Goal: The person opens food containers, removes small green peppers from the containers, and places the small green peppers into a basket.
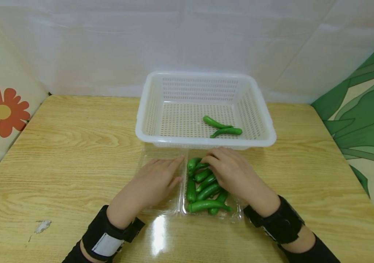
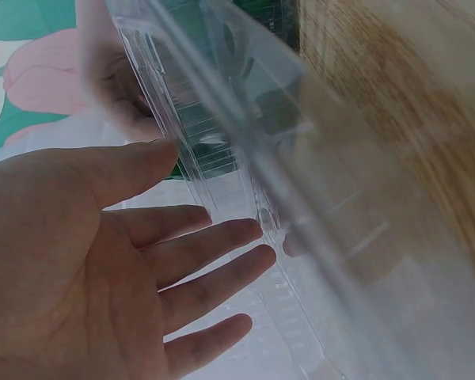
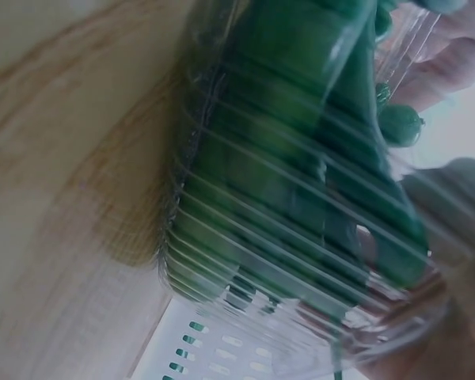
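A clear plastic clamshell box lies unfolded, its bare half (image 1: 164, 204) on the left and its filled half (image 1: 236, 215) on the right. Several smooth, tapered green chili peppers (image 1: 206, 205) lie in the filled half. My left hand (image 1: 155, 180) is over the bare half, fingertips by the fold; the left wrist view shows its fingers (image 2: 214, 241) spread and holding nothing. My right hand (image 1: 232, 171) reaches down over the peppers' far right part, fingers bent. Its fingertips are among the peppers (image 3: 277, 158), partly hidden; I cannot tell whether they grip one.
Just behind the box stands a white slotted plastic basket (image 1: 142, 120) with two more green chili peppers (image 1: 226, 132) on its floor. Everything rests on a wood-grain table (image 1: 75, 146). A white sheet (image 1: 108, 44) hangs behind the table.
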`<state>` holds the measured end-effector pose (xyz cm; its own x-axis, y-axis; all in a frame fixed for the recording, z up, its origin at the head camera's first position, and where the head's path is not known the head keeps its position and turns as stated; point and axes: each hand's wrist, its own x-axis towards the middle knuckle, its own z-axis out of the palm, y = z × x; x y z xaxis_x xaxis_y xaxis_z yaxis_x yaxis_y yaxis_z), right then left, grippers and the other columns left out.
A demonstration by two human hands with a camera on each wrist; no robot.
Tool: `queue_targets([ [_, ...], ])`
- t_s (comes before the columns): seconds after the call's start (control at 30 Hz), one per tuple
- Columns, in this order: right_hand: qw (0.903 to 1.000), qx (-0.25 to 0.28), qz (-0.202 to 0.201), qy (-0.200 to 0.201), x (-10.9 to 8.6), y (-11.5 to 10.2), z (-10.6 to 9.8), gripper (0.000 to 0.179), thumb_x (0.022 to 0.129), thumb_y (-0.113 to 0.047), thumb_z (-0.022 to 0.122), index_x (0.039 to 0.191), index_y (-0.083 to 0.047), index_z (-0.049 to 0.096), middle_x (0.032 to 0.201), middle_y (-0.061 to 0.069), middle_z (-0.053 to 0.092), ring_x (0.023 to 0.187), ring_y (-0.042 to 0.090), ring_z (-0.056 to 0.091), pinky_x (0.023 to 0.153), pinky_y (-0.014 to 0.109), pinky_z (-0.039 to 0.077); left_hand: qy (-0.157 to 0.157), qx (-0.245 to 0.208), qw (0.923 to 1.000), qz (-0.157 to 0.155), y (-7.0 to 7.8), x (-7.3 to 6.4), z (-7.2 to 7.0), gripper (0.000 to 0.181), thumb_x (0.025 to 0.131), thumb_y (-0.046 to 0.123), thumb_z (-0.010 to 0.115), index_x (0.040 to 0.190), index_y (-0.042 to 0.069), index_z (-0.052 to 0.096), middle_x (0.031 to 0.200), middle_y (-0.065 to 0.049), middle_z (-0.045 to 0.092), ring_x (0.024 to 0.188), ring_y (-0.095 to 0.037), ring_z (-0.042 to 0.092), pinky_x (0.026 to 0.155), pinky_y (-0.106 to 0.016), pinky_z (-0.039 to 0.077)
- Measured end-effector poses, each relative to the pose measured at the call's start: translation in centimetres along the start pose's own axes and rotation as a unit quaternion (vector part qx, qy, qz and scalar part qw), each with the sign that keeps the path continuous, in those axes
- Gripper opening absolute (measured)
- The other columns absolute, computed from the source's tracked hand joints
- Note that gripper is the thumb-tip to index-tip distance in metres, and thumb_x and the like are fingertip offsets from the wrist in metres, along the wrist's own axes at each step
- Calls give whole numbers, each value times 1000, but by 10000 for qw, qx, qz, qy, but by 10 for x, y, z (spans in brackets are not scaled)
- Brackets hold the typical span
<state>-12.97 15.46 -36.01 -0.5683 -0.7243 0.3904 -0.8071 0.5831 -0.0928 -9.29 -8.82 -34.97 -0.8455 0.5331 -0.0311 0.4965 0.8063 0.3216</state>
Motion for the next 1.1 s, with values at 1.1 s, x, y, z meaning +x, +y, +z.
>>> queue_targets([
  [1.1,9998,-46,190,90,0,0,-1,24,79,7,77,99,-5,70,100,7,69,96,24,65,86,40,54,4,-16,10000,2,0,0,0,59,102,32,55,151,3,39,145,-13,52,131,-31,50,113,-48,34],
])
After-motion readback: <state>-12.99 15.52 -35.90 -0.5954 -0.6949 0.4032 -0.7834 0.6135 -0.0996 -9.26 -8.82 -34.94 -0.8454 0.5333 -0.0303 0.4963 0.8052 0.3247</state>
